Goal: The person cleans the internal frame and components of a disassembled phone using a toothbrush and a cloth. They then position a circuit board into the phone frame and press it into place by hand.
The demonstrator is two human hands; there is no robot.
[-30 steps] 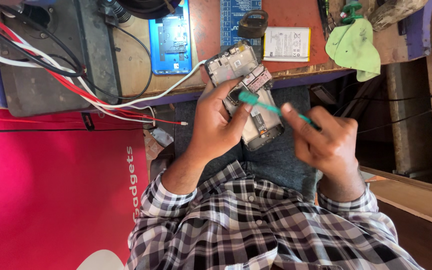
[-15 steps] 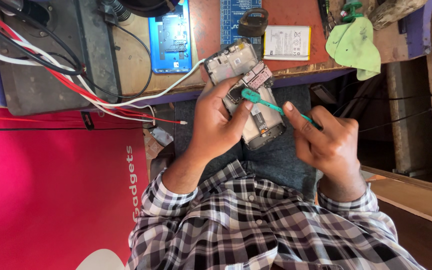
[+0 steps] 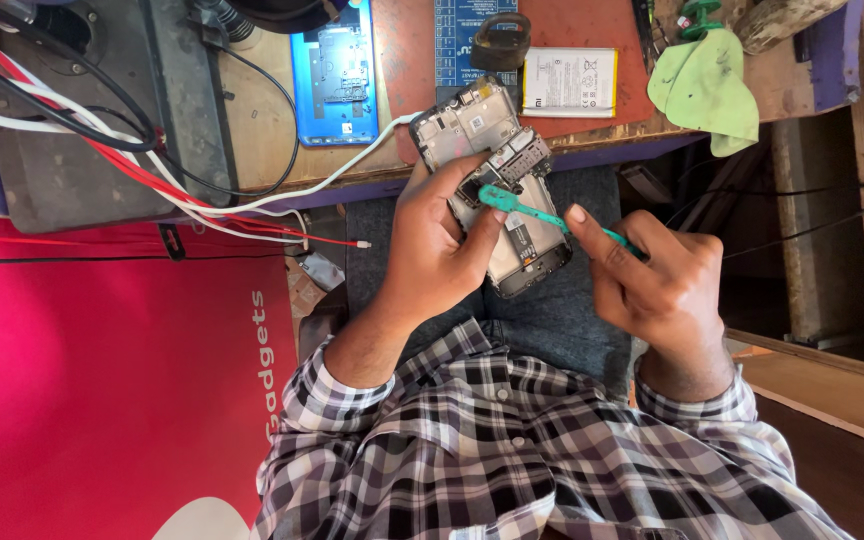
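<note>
Done: phone already open, back cover and battery lying on the counter.
Left: tool tip on the inner parts.
Fingers: left hand clamped on phone; right hand pinching tool.
Place: phone over the lap, at the counter's near edge.
Room: cables crowd left; open right.

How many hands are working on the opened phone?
2: the left hand grips the opened phone above the lap; the right hand holds a green tool against it. No others show.
</note>
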